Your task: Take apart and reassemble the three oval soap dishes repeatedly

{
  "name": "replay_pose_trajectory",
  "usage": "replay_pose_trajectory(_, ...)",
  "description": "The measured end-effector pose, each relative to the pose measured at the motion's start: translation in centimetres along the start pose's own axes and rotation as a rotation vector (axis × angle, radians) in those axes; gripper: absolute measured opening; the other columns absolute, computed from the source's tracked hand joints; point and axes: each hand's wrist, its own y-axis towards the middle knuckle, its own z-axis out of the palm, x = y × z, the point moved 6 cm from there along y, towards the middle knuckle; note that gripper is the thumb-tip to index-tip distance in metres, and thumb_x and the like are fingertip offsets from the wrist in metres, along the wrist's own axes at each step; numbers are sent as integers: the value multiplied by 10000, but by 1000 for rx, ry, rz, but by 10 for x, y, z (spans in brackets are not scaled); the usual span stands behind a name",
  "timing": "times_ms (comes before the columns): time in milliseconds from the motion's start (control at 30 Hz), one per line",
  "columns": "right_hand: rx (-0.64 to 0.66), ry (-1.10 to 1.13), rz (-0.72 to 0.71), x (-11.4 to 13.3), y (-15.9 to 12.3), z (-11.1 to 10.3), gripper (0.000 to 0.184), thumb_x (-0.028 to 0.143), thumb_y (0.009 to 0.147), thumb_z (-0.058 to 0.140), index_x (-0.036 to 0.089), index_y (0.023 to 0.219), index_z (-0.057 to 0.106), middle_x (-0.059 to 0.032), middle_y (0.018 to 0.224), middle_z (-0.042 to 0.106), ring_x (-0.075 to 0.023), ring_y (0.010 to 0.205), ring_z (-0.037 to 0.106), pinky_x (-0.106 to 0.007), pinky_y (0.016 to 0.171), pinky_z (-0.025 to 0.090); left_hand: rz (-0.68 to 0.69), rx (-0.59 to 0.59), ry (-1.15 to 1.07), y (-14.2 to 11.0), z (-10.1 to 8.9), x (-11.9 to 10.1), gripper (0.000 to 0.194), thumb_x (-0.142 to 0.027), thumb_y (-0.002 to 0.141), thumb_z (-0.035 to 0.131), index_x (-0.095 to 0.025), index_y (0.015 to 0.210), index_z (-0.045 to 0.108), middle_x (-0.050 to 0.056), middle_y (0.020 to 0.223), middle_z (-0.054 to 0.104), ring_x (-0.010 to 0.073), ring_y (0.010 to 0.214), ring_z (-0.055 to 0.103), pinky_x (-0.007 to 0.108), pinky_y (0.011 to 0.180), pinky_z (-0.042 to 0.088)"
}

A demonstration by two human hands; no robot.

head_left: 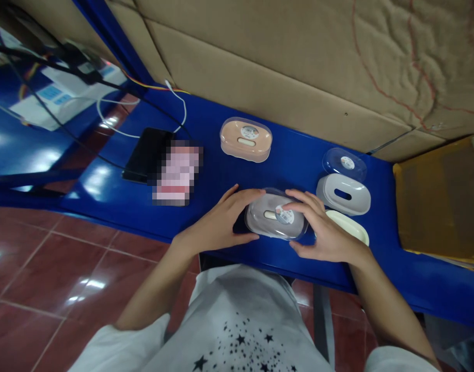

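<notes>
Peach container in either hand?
No: the left hand and right hand are around the grey container; the peach container sits apart.

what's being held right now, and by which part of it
The grey oval box, held by its two ends: the left hand is around its left end, the right hand around its right.

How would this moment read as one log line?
left hand: grey box, left end | right hand: grey box, right end | peach box : farther back | white piece: right
</notes>
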Motion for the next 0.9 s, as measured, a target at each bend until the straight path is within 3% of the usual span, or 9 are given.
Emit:
replay_pose_trajectory(100,-27,-50,27,3,1,0,749,402,910,804,338,1543,410,-134,1732,362,-396,1601,373,-683,1285,331,-13,-6,5,0,-2,0,998,-424,932,843,-349,1705,216,111,1701,463,307,1591,430,600,1369,234)
replay_pose_trajectory(200,-29,-37,35,6,2,2,687,366,932,773,335,1524,426,-132,1728,373,-386,1594,387,-642,1252,397,-23,-9,0,0,-3,-1,970,-422,933,843,-342,1702,255,114,1719,438,321,1607,403,586,1360,268)
replay_pose_trajectory(367,-20,-42,-14,10,5,5,662,272,911,742,318,1497,438,-137,1719,380,-377,1592,391,-650,1273,361,-24,-23,-23,0,-4,-2,924,-385,941,834,-360,1689,291,100,1661,513,324,1553,474,581,1323,351)
replay_pose_trajectory(500,-38,-46,-22,13,8,6,668,260,904,729,324,1504,443,-133,1717,377,-382,1599,380,-668,1259,382,-59,-14,-109,-1,-2,0,909,-375,955,816,-378,1691,283,109,1680,465,324,1553,475,560,1283,436)
replay_pose_trajectory(900,-44,-76,-59,18,12,8,628,241,905,706,309,1500,515,-127,1722,403,-378,1608,375,-656,1251,407,-86,-2,-138,0,-2,-1,796,-387,964,809,-393,1644,397,97,1652,464,329,1525,511,546,1271,467)
